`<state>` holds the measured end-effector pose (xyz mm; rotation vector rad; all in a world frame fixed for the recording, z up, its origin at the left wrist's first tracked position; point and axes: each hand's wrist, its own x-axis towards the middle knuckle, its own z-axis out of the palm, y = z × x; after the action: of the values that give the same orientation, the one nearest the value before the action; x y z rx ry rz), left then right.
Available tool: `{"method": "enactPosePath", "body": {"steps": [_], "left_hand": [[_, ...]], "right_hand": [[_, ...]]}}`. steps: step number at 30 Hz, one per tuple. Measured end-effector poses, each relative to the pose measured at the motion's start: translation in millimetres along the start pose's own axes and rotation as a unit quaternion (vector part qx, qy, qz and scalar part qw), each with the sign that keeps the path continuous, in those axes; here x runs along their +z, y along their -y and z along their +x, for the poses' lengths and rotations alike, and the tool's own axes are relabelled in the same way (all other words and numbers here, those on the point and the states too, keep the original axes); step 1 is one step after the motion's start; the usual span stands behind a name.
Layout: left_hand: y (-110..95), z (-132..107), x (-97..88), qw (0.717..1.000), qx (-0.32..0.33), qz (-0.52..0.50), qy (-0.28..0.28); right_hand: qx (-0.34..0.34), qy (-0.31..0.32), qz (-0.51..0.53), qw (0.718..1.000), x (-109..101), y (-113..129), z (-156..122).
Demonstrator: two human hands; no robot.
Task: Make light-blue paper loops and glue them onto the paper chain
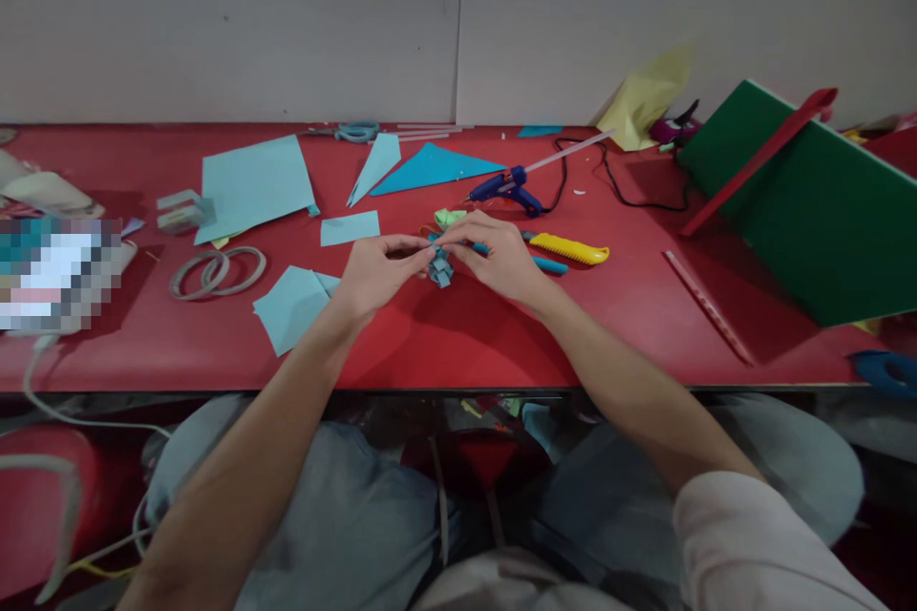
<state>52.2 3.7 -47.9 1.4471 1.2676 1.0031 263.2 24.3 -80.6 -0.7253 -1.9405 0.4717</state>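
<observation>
Between my two hands, above the middle of the red table (458,344), is a small folded blue paper piece (440,269) with several strips or petals. My left hand (383,272) pinches it from the left, thumb and forefinger closed. From the right, my right hand (494,253) also grips it with bent fingers at its top. The fingertips hide part of the piece. Just beyond the hands lies a crumpled light green paper (450,218). A yellow utility knife (571,248) and a blue stick-like tool (549,264) lie beside my right hand, partly covered by it.
A blue glue gun (510,188) with a clear stick lies behind. Light blue paper sheets (254,186), a darker blue paper triangle (434,169), scissors (356,131) and tape rings (219,274) are spread around. A green board (795,200) stands right, near a pencil (708,307).
</observation>
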Motion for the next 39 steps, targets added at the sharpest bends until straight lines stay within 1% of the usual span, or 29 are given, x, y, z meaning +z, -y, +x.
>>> {"method": "enactPosePath", "body": {"steps": [5, 14, 18, 23, 25, 30, 39], "left_hand": [[1.6, 0.5, -0.5, 1.0, 0.001, 0.007, 0.003], [3.9, 2.0, -1.1, 1.0, 0.007, 0.003, 0.005], [3.5, 1.7, -1.3, 1.0, 0.007, 0.016, 0.002], [2.8, 1.9, -1.1, 1.0, 0.001, 0.002, -0.002], [1.5, 1.4, -0.8, 1.0, 0.0, -0.003, -0.001], [-1.6, -0.1, -0.6, 1.0, 0.008, -0.002, 0.004], [1.7, 0.9, -3.2, 1.0, 0.015, 0.025, 0.001]], "right_hand": [[-0.003, 0.018, -0.011, 1.0, -1.6, -0.7, -0.4], [-0.018, 0.023, -0.009, 1.0, -2.2, -1.3, -0.4], [-0.002, 0.031, -0.016, 0.999, -2.2, -0.8, -0.3], [0.044, 0.008, -0.013, 0.999, -0.3, 0.3, -1.4], [0.048, 0.002, -0.014, 0.999, 0.0, 1.0, -1.4], [0.011, 0.012, -0.005, 1.0, -1.6, 3.5, -0.5], [-0.021, 0.033, -0.029, 0.999, -2.4, 0.7, -0.1]]}}
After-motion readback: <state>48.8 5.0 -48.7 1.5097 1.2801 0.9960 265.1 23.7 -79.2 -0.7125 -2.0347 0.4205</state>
